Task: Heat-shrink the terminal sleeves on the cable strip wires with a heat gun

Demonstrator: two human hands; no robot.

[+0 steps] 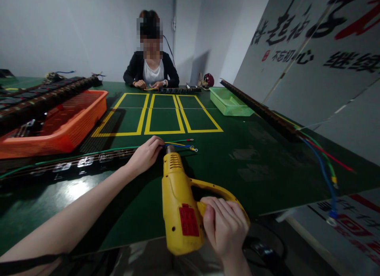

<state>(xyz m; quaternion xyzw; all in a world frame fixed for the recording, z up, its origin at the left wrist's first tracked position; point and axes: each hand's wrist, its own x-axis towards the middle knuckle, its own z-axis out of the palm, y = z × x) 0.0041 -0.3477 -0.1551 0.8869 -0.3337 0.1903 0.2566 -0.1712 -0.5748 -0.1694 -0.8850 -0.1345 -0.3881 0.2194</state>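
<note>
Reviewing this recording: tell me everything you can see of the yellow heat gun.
The yellow heat gun looks plastic, with front vent slots, a short metallic-looking nozzle, a red label and a looped handle. The right hand is closed around the handle. The nozzle points away from the wearer, toward the wires at the left hand; whether they touch, or the gun is running, is unclear.

So I'm seeing one head-worn cam, close in at the near edge of the green table (213,161), tipped forward and down, facing the far wall (89,30).
</note>
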